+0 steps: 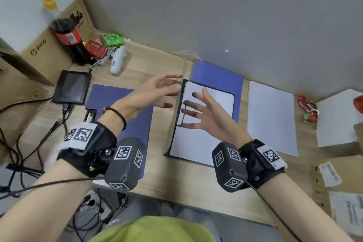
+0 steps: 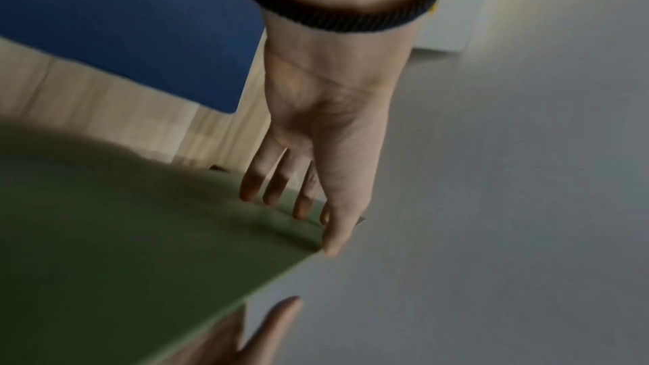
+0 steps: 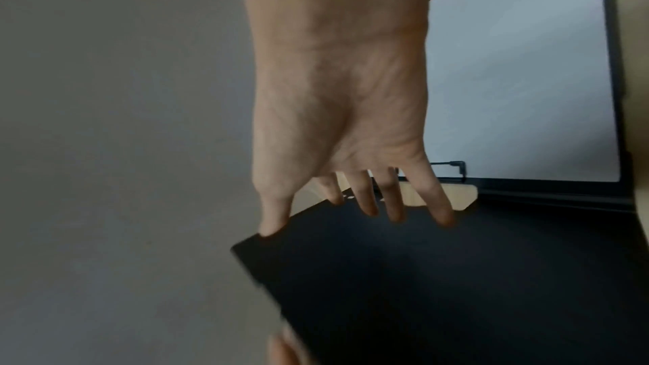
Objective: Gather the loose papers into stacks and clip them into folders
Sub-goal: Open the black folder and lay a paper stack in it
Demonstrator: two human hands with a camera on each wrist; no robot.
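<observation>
An open folder (image 1: 236,88), blue outside and black inside, lies mid-desk with a white paper stack (image 1: 198,143) under its metal clip (image 3: 453,165). Its cover (image 3: 421,274) stands raised, nearly edge-on in the head view. My left hand (image 1: 157,92) is spread, straight fingers (image 2: 277,188) touching the cover's outer face (image 2: 140,246). My right hand (image 1: 208,116) is spread on the other side, fingers (image 3: 369,204) against the cover's dark inner face near its edge. A second blue folder (image 1: 121,108) lies at the left. A loose white paper stack (image 1: 272,118) lies at the right.
A small black tablet (image 1: 71,87) with cables, a cola bottle (image 1: 66,37), a white controller (image 1: 117,59) and snack packs crowd the far left. Cardboard boxes (image 1: 49,49) stand behind them. A white box (image 1: 337,120) and red keys (image 1: 308,108) sit at the right, against the grey wall.
</observation>
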